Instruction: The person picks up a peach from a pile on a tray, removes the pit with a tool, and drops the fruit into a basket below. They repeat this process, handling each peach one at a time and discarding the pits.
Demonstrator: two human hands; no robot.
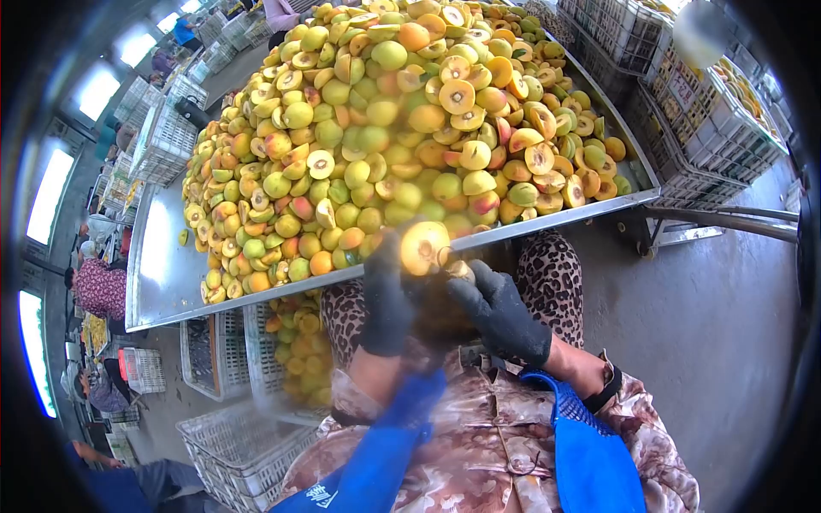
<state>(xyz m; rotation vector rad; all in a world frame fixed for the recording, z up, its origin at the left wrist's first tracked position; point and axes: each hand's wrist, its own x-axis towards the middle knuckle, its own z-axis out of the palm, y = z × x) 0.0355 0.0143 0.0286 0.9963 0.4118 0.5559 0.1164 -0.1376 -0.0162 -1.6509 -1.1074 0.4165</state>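
In front of my lap, my left hand (385, 295), in a dark glove, holds up a peach half (423, 248) with its cut face and brown centre showing. My right hand (500, 312), also gloved, is closed around a small tool with a thin curved metal loop (444, 255), which touches the right edge of the peach half. Its fingers hide most of the tool. Just beyond both hands, a large heap of yellow-green peaches (299, 115), many of them cut in half, lies on a metal table (154, 256).
The table's raised metal rim runs close to my hands. Below it are a plastic crate (218, 359) and peaches (304, 359); another crate (244, 440) stands at my left. Stacked crates (718, 120) stand at the right. Other people (107, 286) sit farther left.
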